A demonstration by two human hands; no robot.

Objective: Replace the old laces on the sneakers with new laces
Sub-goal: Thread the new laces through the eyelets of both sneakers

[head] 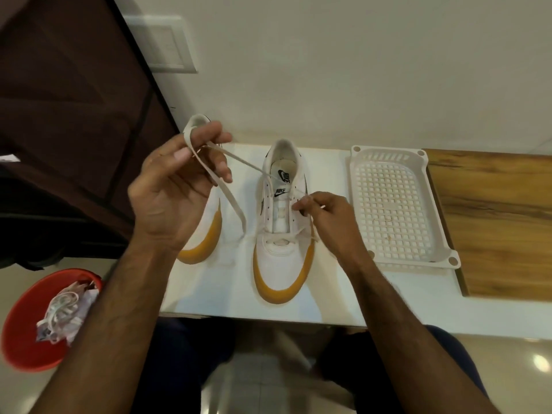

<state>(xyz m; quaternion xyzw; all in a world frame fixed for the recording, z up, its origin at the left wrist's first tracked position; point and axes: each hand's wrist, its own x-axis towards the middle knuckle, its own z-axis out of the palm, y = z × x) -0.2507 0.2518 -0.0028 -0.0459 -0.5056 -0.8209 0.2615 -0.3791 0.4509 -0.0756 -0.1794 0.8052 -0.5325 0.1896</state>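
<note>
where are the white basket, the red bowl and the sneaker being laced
white basket (395, 204), head view, on its perforated floor
red bowl (22, 336), head view, on its bare inner wall, left of the laces in it
sneaker being laced (279, 264), head view, on the white toe above the yellow sole

left hand raised, fingers curled, right hand pinching

My white desk stands against a plain cream wall. Left of it rises a dark brown wooden door; below it, glossy pale floor tiles catch light.
</note>
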